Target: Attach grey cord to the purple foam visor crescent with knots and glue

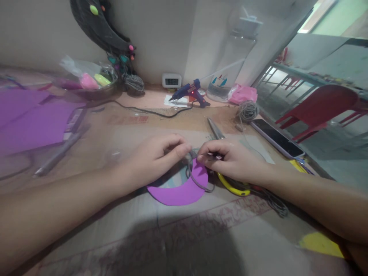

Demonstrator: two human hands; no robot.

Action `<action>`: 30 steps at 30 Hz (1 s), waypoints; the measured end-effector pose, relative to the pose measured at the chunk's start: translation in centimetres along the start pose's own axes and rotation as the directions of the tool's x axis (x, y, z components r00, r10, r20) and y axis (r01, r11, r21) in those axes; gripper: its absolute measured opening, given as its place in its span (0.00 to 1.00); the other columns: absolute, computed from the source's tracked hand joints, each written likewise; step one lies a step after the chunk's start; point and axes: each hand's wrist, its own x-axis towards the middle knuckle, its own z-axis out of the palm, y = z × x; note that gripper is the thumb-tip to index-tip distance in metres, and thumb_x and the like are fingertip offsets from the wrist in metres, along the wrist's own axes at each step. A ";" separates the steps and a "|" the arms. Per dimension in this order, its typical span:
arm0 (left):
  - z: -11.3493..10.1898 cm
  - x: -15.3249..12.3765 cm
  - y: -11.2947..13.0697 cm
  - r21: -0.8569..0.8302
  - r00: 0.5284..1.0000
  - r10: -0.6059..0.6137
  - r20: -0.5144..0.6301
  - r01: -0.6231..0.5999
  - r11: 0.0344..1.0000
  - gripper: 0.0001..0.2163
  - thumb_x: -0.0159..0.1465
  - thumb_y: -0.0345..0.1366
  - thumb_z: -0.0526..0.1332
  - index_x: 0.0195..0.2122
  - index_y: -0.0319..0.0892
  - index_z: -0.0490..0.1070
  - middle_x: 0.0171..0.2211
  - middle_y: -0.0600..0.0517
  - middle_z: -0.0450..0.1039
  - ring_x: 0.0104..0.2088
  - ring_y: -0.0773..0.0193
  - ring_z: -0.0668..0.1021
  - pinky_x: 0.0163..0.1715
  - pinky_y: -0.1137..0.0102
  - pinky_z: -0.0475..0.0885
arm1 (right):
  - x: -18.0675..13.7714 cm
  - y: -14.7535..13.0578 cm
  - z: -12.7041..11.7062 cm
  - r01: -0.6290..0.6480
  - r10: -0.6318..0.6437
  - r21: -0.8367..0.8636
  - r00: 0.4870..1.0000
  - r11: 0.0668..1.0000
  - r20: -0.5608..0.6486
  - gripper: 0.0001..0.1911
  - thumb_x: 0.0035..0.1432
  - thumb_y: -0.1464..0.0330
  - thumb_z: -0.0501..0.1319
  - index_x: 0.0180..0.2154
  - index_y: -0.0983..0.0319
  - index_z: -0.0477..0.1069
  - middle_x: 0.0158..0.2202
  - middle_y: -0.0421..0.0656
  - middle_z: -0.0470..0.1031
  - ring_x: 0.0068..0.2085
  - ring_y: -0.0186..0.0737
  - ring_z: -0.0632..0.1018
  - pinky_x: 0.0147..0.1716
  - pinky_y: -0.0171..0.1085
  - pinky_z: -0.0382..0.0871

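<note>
A purple crescent-shaped foam or card cutout (178,196) lies in front of me, one tip rising between my hands. Grey yarn (198,184) loops over that upper end. My left hand (163,155) pinches the yarn near the tip with thumb and forefinger. My right hand (227,157) is closed at the tip's right side, its fingers pinched on the cutout's edge; whether yarn is also in them I cannot tell. Yellow-handled scissors (232,188) lie partly under my right hand, their blades (215,128) pointing away.
Behind stand a blue glue gun (188,92) with its cord, a white digital clock (171,80) and a clear bottle (221,73). A yarn ball (247,111) and phone (277,138) lie right. Purple sheets (31,122), a marker-like rod (59,153) and a filled bowl (89,92) are left.
</note>
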 end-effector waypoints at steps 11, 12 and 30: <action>0.1 0.0 0.4 -0.071 0.997 -0.058 0.041 0.061 0.996 0.11 0.64 0.43 0.58 0.34 0.43 0.75 0.28 0.55 0.76 0.29 0.67 0.74 0.31 0.72 0.67 | -0.1 0.2 0.2 0.110 -0.109 -0.056 0.994 0.992 0.018 0.02 0.56 0.73 0.60 0.32 0.63 0.71 0.26 0.36 0.71 0.27 0.28 0.70 0.27 0.27 0.60; 0.0 0.0 0.4 -0.081 0.997 -0.057 0.044 0.060 0.995 0.11 0.64 0.42 0.58 0.34 0.42 0.75 0.29 0.55 0.76 0.29 0.67 0.74 0.31 0.72 0.67 | -0.1 0.1 0.2 0.114 -0.113 -0.061 0.993 0.992 0.018 0.02 0.56 0.73 0.60 0.32 0.63 0.71 0.25 0.36 0.72 0.27 0.28 0.70 0.27 0.27 0.60; 0.1 0.1 0.1 -0.139 0.992 -0.043 0.116 0.059 0.989 0.12 0.64 0.43 0.57 0.35 0.42 0.76 0.33 0.52 0.78 0.34 0.64 0.76 0.34 0.70 0.68 | -0.1 0.1 0.1 0.134 -0.132 -0.105 0.991 0.985 0.023 0.05 0.54 0.75 0.60 0.34 0.63 0.72 0.27 0.37 0.73 0.28 0.29 0.72 0.28 0.27 0.61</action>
